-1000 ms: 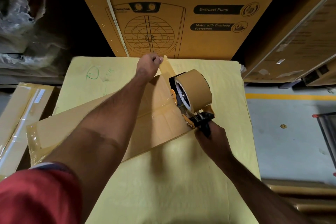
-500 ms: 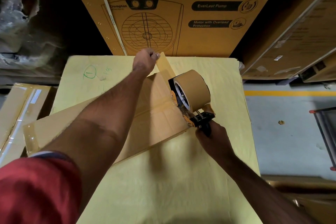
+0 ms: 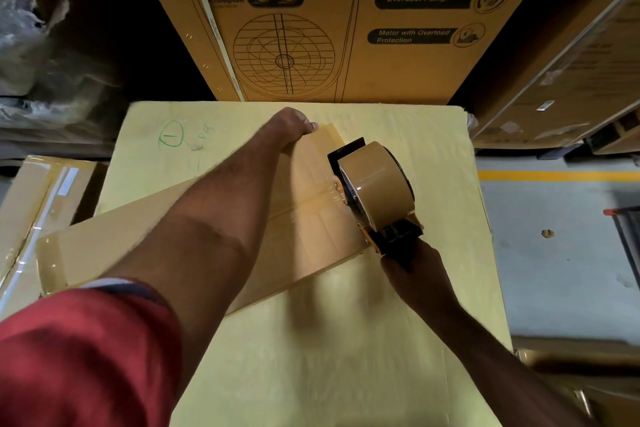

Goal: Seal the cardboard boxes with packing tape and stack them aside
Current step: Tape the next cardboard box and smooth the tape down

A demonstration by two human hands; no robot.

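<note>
A flat brown cardboard box [image 3: 304, 236] lies slanted on a pale yellow sheet [image 3: 346, 340]. My left hand [image 3: 289, 126] presses the end of a brown tape strip [image 3: 325, 142] down at the box's far corner. My right hand [image 3: 415, 263] grips the handle of a tape dispenser [image 3: 375, 194] with a full brown roll, which stands on the box's right end, by its centre seam. Tape stretches from the roll toward my left hand. My left forearm hides much of the box's middle.
A tall printed carton [image 3: 329, 21] stands right behind the yellow sheet. More cartons [image 3: 571, 80] lean at the right. Taped flat boxes [image 3: 38, 204] lie at the left. Grey floor with a yellow line [image 3: 554, 175] runs on the right.
My left hand has pressed the tape end flatter onto the box's far corner. The dispenser has stayed at the box's right end, and the view has tilted slightly.
</note>
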